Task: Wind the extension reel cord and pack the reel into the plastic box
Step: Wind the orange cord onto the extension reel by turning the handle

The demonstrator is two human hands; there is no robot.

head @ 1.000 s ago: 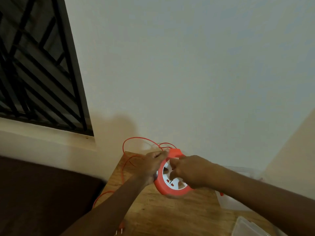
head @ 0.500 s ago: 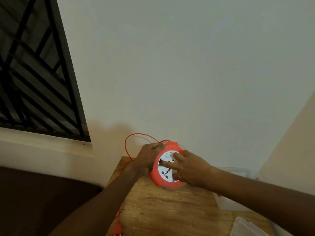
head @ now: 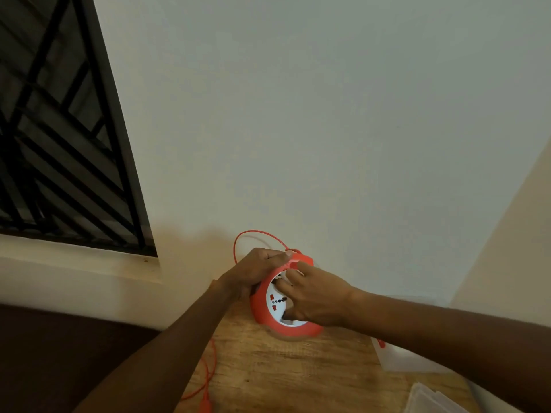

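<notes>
The left hand is closed around the upper left rim of the extension reel, with its fingers wrapped over the orange casing. The right hand is laid across the reel's white socket face, its fingers curled into the recesses there, so the reel is gripped by both hands. The reel is held on edge just above the wooden surface, at its far end near the wall. Its round face is tilted up and turned toward the camera, so its axis runs toward the viewer and upward; the red socket marks are seen on the left part of the face. A loop of orange cord arches from the top of the reel over the left hand, and more cord is seen trailing down at the left edge of the surface, where the plug lies. A clear plastic box sits to the right, partly hidden behind the right forearm.

Compared with half a second ago, the right hand has been shifted higher on the face, and the loop of cord appears smaller.
</notes>
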